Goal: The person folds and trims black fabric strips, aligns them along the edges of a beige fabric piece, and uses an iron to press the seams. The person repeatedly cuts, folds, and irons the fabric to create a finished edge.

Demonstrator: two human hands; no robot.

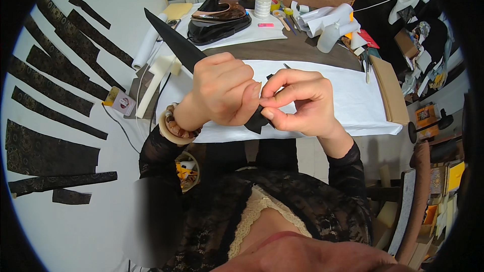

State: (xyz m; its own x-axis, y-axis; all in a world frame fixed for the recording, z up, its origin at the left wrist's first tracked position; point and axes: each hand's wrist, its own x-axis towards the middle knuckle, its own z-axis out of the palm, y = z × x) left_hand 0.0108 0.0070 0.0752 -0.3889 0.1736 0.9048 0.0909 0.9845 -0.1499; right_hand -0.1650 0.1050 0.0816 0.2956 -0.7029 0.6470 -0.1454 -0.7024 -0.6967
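We saw a worktable (282,49) with a dark grey top, most of it covered by a white cloth (353,103) that hung over the near edge. At the far side sat a black and brown iron (220,16) on a white pad (252,32), with a stack of white tape rolls (263,1) just behind it and a white squeeze bottle (327,38) to the right. On the pale floor (116,15) to the left lay long dark patterned fabric strips (50,90), spread apart.
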